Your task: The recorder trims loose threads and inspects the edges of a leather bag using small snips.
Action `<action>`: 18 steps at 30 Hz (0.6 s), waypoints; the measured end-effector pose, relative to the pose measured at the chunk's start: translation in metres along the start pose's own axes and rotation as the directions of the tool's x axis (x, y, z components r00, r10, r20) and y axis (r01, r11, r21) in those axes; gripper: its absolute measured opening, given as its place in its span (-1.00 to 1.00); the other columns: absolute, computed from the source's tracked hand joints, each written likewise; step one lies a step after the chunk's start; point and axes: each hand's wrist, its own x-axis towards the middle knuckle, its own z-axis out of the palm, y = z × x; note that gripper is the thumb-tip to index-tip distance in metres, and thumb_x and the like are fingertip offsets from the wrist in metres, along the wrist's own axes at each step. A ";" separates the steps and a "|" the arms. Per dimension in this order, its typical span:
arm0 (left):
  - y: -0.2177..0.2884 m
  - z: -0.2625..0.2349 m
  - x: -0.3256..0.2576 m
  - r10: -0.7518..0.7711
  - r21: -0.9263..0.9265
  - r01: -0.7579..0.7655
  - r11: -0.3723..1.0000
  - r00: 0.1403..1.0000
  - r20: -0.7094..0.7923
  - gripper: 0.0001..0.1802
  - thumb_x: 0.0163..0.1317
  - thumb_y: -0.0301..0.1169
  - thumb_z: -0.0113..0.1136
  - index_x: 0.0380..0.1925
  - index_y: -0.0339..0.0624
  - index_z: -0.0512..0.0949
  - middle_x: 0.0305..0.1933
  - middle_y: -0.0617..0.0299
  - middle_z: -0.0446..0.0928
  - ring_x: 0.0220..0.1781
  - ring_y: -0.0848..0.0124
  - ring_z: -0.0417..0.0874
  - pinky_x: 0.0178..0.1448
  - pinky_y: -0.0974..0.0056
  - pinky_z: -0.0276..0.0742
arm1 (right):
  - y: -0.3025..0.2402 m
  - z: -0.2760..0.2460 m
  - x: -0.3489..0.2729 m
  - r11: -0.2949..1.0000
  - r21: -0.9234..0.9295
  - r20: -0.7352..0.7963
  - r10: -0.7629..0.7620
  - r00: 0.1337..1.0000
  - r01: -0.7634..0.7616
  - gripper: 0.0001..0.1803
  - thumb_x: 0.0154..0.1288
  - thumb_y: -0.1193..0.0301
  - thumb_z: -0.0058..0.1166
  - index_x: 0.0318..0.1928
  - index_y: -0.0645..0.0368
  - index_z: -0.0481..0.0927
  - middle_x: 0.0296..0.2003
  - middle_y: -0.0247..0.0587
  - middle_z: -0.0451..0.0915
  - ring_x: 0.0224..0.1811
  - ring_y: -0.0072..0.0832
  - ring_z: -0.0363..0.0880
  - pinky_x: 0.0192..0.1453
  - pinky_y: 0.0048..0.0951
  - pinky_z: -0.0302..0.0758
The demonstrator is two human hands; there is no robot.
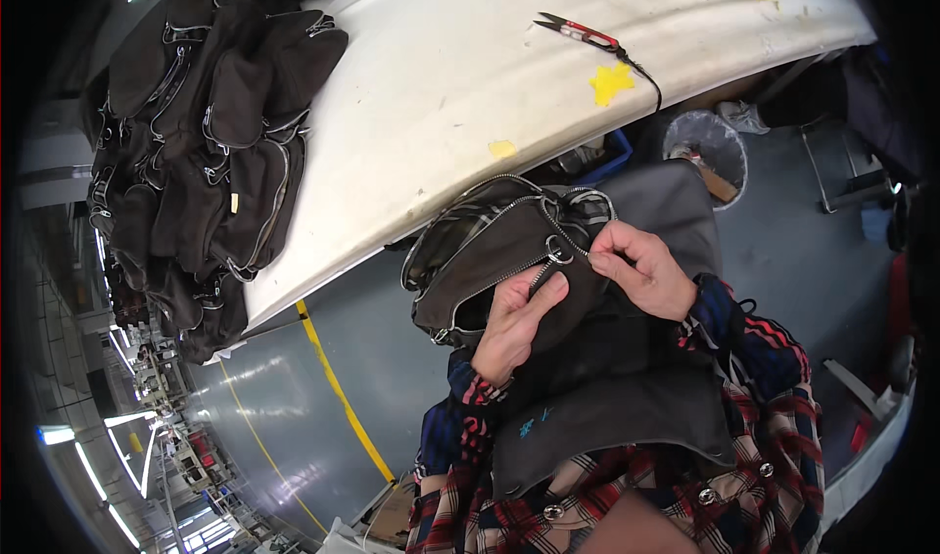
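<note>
A dark bag (490, 251) with silver zippers and a plaid lining lies over my lap, against the table's near edge. My left hand (522, 317) is closed on the zipper edge near a metal ring (558, 251), thumb pressed against the fingers. On the other side of that ring, my right hand (641, 268) pinches a loose end of the zipper (578, 236) between thumb and fingers. The zipper bends in a loop between the two hands. Whether a slider is under the fingertips is hidden.
Similar dark bags (201, 143) are heaped on the white table (411, 94) at the left. Thread snips (583, 33) with red handles lie farther back, near a yellow star-shaped patch (612, 83). A waste bin (707, 153) and a blue crate (605, 158) stand below the table edge.
</note>
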 end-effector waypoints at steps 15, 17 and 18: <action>0.000 -0.003 -0.003 0.101 -0.231 -0.152 0.961 0.971 -0.218 -0.51 0.33 -0.14 -0.20 0.04 -0.33 0.30 0.00 0.05 0.45 -0.01 0.18 0.50 0.10 0.10 0.39 | -0.010 0.004 0.002 0.980 -0.069 0.096 0.194 0.976 -0.188 -0.71 0.31 0.31 -0.11 -0.45 0.28 0.37 -0.62 -0.28 0.44 -0.59 -0.58 0.43 -0.50 -0.53 0.34; -0.007 -0.006 -0.007 0.060 -0.286 -0.110 0.952 0.982 -0.178 -0.54 0.33 -0.17 -0.20 0.04 -0.34 0.30 0.01 0.06 0.44 0.00 0.19 0.49 0.12 0.09 0.38 | -0.002 0.009 0.017 0.992 -0.090 -0.023 0.085 0.996 -0.087 -0.68 0.32 0.29 -0.13 -0.48 0.28 0.34 -0.68 -0.27 0.39 -0.70 -0.57 0.39 -0.60 -0.49 0.31; -0.010 -0.005 -0.008 0.093 -0.284 -0.135 0.949 0.983 -0.159 -0.53 0.33 -0.18 -0.20 0.07 -0.32 0.27 0.06 0.07 0.42 0.05 0.19 0.46 0.16 0.09 0.33 | 0.005 0.011 0.021 0.994 -0.096 -0.035 0.039 0.999 -0.042 -0.69 0.32 0.29 -0.13 -0.48 0.28 0.34 -0.68 -0.28 0.38 -0.69 -0.61 0.38 -0.60 -0.51 0.31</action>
